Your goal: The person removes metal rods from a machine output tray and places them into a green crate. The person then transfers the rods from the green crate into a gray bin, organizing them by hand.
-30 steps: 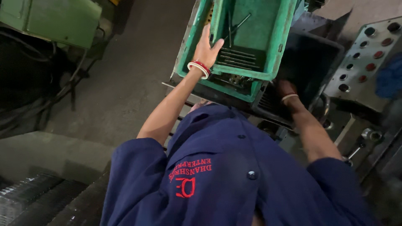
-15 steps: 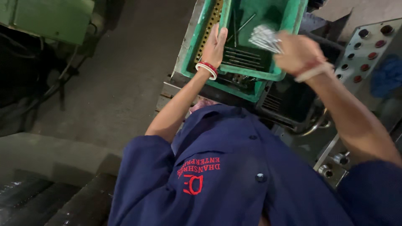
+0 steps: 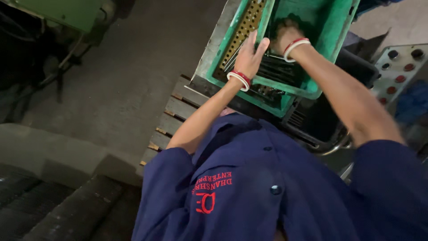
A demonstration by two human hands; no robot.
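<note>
- Below your head, your dark blue work jacket [image 3: 276, 187] fills the lower half of the view, red lettering on the chest and both sleeves pushed up past the elbows.
- Left of you lies the grey concrete floor [image 3: 129, 76], with a green machine [image 3: 67, 11] at the top left corner and a raised concrete kerb [image 3: 58, 151] near your left elbow.
- Straight ahead of you sits the green plastic crate [image 3: 330, 40], stacked on a dark bin [image 3: 321, 125], with a slatted wooden pallet [image 3: 174, 116] showing under its near left corner.
- To your right stands a grey control panel [image 3: 397, 71] with round red and dark buttons, well apart from both hands.
- Along the crate's left side runs a tan perforated strip [image 3: 243, 33], just beside your left fingers.
- On the crate's floor lies a bundle of thin dark metal rods [image 3: 276, 71], between your two wrists.
- Your left hand [image 3: 249, 56] lies flat on the crate's near left part, fingers spread and pointing away from you, gripping nothing; red and white bangles [image 3: 240, 78] ring its wrist.
- Your right hand [image 3: 285, 38] is down inside the crate, knuckles up and blurred, right above the rods; you cannot tell whether its fingers are curled on anything.
- A red and white bangle [image 3: 296, 47] circles your right wrist too.
</note>
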